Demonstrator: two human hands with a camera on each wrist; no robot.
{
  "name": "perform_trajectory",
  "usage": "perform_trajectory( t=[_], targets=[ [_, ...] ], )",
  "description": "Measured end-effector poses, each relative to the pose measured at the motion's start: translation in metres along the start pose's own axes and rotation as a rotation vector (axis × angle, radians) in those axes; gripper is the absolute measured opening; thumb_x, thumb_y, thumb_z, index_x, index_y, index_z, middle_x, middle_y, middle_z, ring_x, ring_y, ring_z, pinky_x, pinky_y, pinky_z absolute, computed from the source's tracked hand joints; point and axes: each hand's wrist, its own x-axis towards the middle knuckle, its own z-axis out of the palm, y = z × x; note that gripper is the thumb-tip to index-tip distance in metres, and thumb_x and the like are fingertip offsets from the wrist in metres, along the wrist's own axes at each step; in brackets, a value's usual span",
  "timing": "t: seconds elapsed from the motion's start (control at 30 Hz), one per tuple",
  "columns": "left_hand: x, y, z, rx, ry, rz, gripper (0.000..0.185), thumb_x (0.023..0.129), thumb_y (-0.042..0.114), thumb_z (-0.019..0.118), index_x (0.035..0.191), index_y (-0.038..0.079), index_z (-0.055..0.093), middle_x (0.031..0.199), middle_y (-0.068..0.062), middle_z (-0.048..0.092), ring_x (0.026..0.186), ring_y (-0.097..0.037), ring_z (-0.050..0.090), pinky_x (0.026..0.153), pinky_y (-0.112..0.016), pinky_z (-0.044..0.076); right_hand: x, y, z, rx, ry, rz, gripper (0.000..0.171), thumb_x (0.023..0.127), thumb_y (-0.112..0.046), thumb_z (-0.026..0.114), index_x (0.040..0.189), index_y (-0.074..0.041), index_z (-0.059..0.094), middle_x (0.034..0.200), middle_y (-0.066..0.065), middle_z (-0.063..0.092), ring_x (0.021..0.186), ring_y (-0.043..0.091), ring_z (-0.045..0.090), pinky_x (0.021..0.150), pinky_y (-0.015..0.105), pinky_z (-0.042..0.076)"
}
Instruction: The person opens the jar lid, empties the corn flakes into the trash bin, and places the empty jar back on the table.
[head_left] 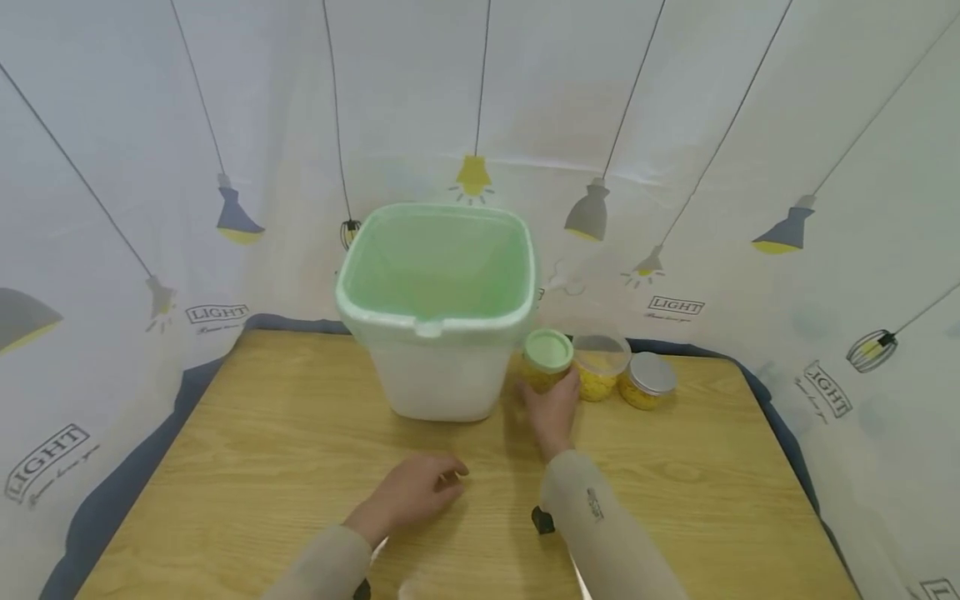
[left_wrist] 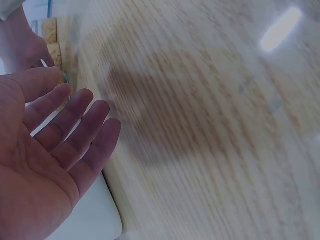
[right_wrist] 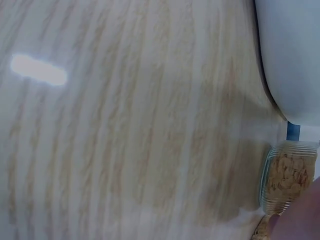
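My right hand [head_left: 553,412] holds a ribbed clear jar with a light green lid [head_left: 548,350], its thumb and fingers at the jar's near side. Yellow flaky pieces fill that jar [right_wrist: 290,175] in the right wrist view, where only part of the hand [right_wrist: 302,215] shows. Beside it stand a clear round tub [head_left: 600,367] and a silver-lidded jar [head_left: 648,379], both with yellow contents. My left hand [head_left: 412,492] hovers over the table near the middle, fingers loosely bent and holding nothing. Its palm [left_wrist: 35,185] and spread fingers show in the left wrist view.
A tall white bin [head_left: 442,379] with a pale green rim and inside stands at the table's back, just left of the jars. The wooden table [head_left: 285,458] backs onto a white curtain [head_left: 420,100] printed with lamps.
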Motion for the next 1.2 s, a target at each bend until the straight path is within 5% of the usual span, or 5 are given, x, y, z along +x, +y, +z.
perform_trajectory(
  t=[0.33, 0.6, 0.9, 1.2],
  targets=[
    [-0.004, 0.009, -0.006, -0.012, -0.017, -0.014, 0.024, 0.094, 0.021, 0.062, 0.115, 0.012, 0.068, 0.1, 0.001, 0.073, 0.091, -0.014, 0.067, 0.081, -0.034, 0.056, 0.004, -0.008, -0.003, 0.015, 0.001, -0.014, 0.094, 0.078, -0.019, 0.08, 0.152, -0.011, 0.021, 0.151, 0.013, 0.036, 0.143, 0.029, 0.033, 0.123, 0.044, 0.025],
    [-0.004, 0.007, -0.007, 0.017, 0.034, -0.001, 0.024, 0.092, 0.019, 0.062, 0.115, 0.014, 0.069, 0.098, 0.002, 0.073, 0.085, -0.012, 0.066, 0.077, -0.031, 0.056, -0.002, -0.002, -0.011, -0.036, -0.056, -0.069, 0.093, 0.076, -0.029, 0.082, 0.147, -0.009, 0.026, 0.143, 0.013, 0.041, 0.136, 0.029, 0.04, 0.119, 0.045, 0.031],
    [-0.005, 0.001, -0.008, -0.018, 0.024, -0.019, 0.026, 0.095, 0.023, 0.06, 0.119, 0.016, 0.067, 0.106, 0.0, 0.072, 0.091, -0.012, 0.067, 0.08, -0.032, 0.057, -0.013, 0.0, -0.034, -0.082, -0.161, -0.14, 0.098, 0.074, -0.033, 0.084, 0.148, -0.011, 0.024, 0.144, 0.011, 0.043, 0.135, 0.028, 0.044, 0.117, 0.048, 0.035],
    [-0.006, 0.012, -0.016, -0.096, -0.001, -0.015, 0.031, 0.097, 0.021, 0.056, 0.126, 0.012, 0.063, 0.117, -0.006, 0.069, 0.095, -0.015, 0.068, 0.081, -0.032, 0.058, -0.031, -0.002, -0.07, -0.138, -0.234, -0.236, 0.095, 0.073, -0.03, 0.085, 0.147, -0.011, 0.029, 0.142, 0.01, 0.048, 0.134, 0.03, 0.046, 0.113, 0.051, 0.038]
  ],
)
